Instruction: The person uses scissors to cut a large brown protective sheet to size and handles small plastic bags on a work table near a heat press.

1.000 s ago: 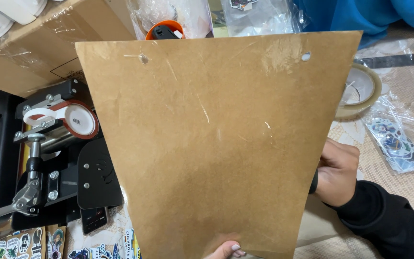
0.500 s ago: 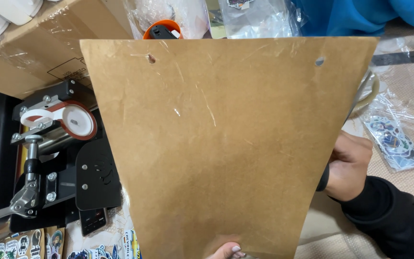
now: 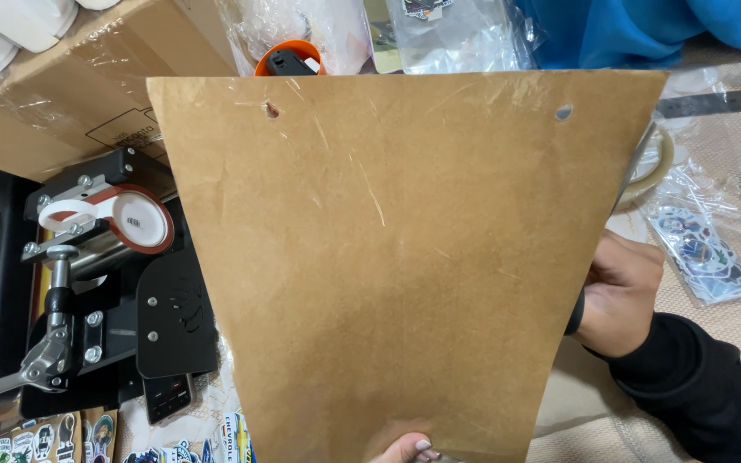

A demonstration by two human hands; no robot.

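Brown paper sheet (image 3: 396,257) in both hands' grip, right hand (image 3: 619,296) at edge, left hand (image 3: 405,448) below

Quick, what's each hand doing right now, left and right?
Left hand: only fingertips show, at the bottom edge of the brown sheet, apparently holding it.
Right hand: at the sheet's right edge; grip hidden behind it, cannot be told.

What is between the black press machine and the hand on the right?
In the head view, the brown sheet spans the gap between the press and the right hand.

A brown cardboard box (image 3: 62,94) stands upper left; a clear sticker packet (image 3: 701,249) lies right.
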